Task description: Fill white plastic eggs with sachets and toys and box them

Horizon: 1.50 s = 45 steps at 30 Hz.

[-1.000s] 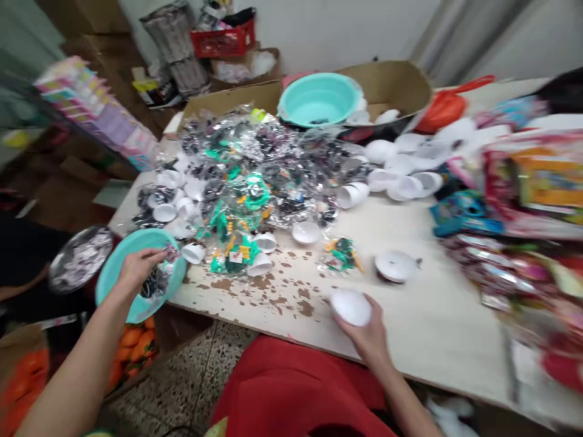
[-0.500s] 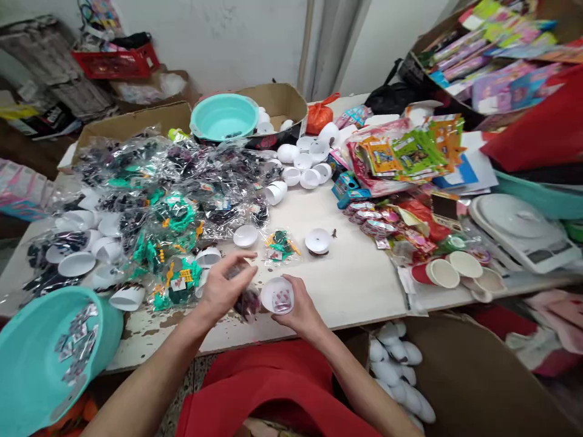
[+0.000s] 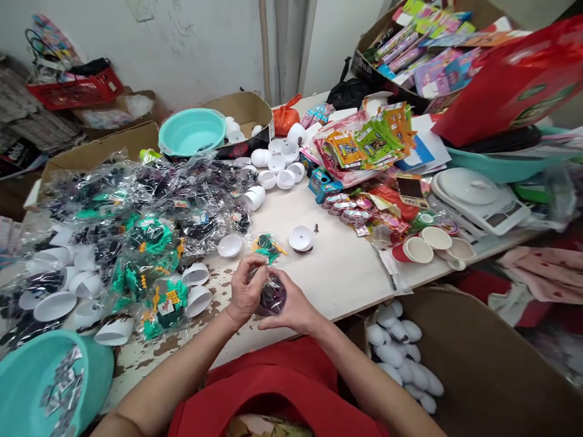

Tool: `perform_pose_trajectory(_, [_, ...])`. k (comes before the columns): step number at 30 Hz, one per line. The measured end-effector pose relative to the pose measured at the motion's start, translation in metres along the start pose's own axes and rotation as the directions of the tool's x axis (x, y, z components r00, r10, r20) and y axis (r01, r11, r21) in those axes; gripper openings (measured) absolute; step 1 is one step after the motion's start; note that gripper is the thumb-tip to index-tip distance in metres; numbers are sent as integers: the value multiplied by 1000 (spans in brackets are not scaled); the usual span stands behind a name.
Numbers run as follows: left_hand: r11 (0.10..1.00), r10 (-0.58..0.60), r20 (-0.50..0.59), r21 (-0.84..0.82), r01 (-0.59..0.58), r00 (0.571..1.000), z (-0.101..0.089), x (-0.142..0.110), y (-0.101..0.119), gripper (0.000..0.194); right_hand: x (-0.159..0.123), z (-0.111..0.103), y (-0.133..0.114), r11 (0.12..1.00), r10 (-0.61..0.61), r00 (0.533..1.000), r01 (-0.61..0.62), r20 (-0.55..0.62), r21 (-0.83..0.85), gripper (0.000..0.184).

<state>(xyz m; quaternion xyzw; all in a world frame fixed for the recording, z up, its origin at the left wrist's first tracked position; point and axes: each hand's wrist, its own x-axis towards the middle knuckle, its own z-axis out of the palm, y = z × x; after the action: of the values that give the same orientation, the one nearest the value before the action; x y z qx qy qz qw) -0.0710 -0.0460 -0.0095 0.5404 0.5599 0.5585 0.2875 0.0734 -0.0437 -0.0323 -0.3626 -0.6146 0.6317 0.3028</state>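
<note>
In front of my body, a clear packet of dark purple parts sits between my two hands. My left hand pinches the packet's upper left side with bent fingers. Curved around its right side is my right hand; the white half egg shell seen there earlier is hidden by the packet and fingers. Just beyond lies a packet of green and yellow parts. White half shells rest on either side, one to the left and another to the right with something dark under it.
Bagged parts are heaped on the left of the table. A turquoise basin with small sachets stands at the near left. Rightward are snack packets, paper cups and a scale. White eggs fill a box below.
My left hand has gone from the basin with a small sachet to the purple packet, now against my right hand. The sachet in the white shell is covered. The view swung right.
</note>
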Motion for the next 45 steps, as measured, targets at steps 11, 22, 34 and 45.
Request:
perform_pose_trajectory(11, [912,338,442,65,-406,831,14,11,5,30,5,-23,3,979,112,993,-104,-33,174,62])
perform_pose_trajectory(22, [858,474,622,-166,-487,623,44,13,20,5,-10,-67,5,940,59,993,-91,105,328,82])
perform_pose_trajectory(34, [970,-153,500,240,33,852,129,58,-68,70,-52,-112,48,872,393,814,-184,-427,453,55])
perform_pose_trajectory(45, [822,-545,519,177,542,658,132,30,-126,54,-85,-134,76,869,474,671,-249,-570,428,53])
